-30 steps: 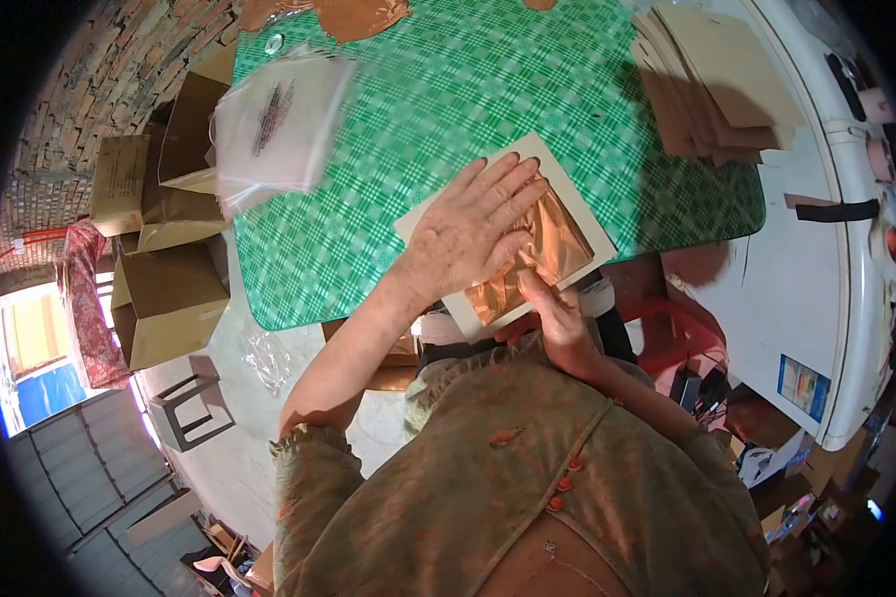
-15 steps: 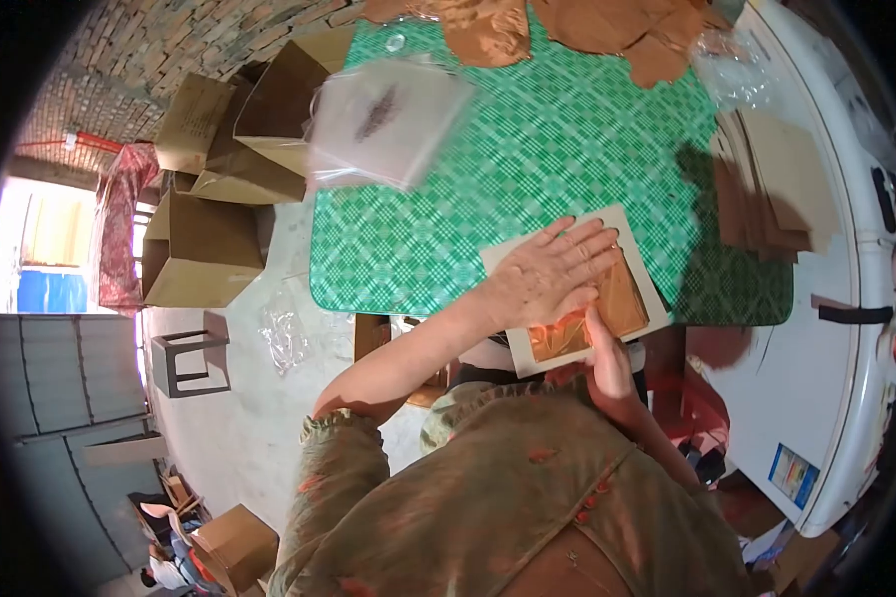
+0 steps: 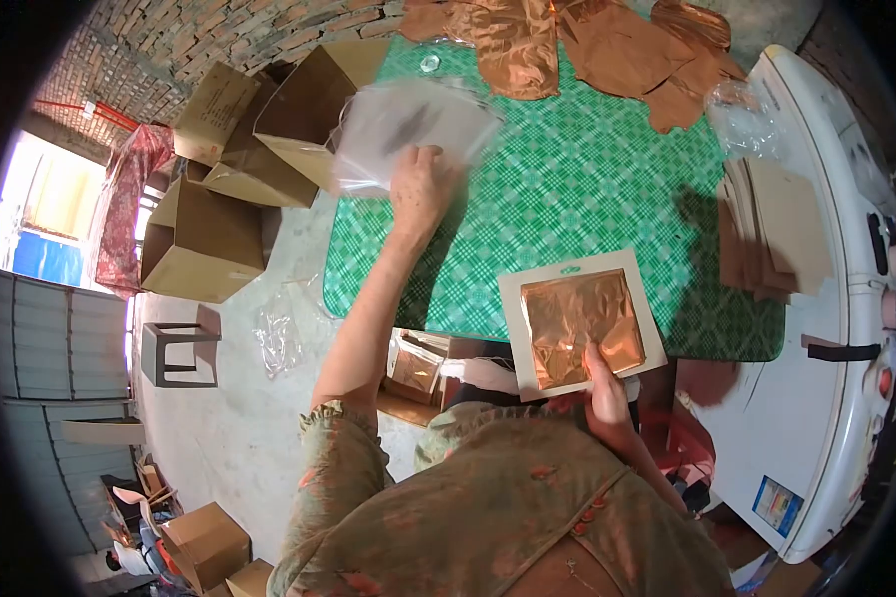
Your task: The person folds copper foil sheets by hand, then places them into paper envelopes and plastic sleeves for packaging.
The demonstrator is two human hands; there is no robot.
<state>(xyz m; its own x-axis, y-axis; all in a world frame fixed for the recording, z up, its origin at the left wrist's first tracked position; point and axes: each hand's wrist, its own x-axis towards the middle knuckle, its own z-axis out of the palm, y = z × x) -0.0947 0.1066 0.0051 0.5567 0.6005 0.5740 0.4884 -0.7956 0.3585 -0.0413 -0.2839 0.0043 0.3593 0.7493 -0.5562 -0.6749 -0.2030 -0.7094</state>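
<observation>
My right hand (image 3: pixel 607 393) grips the lower edge of a pale card (image 3: pixel 652 328), thumb on top. Copper-coloured foil (image 3: pixel 582 323) lies over the middle of the card, slightly creased, and a small green print shows near the card's top edge. The card is held at the table's near edge. My left hand (image 3: pixel 425 189) reaches to a stack of clear plastic bags (image 3: pixel 378 129) at the table's far left. Its fingers are curled in a pinch on the near edge of the top bag; the fingertips are partly hidden and the bags are blurred.
A green checked cloth (image 3: pixel 567 179) covers the table. Copper foil sheets (image 3: pixel 627 65) lie along its far edge. Pale cards (image 3: pixel 767 219) are stacked at right beside a white appliance (image 3: pixel 737 428). Open cardboard boxes (image 3: pixel 204 239) stand at left, near a small stool (image 3: pixel 179 353).
My left hand has left the foil-covered card and moved forward and left to the plastic bags. My right hand still holds the card, which now shows fully.
</observation>
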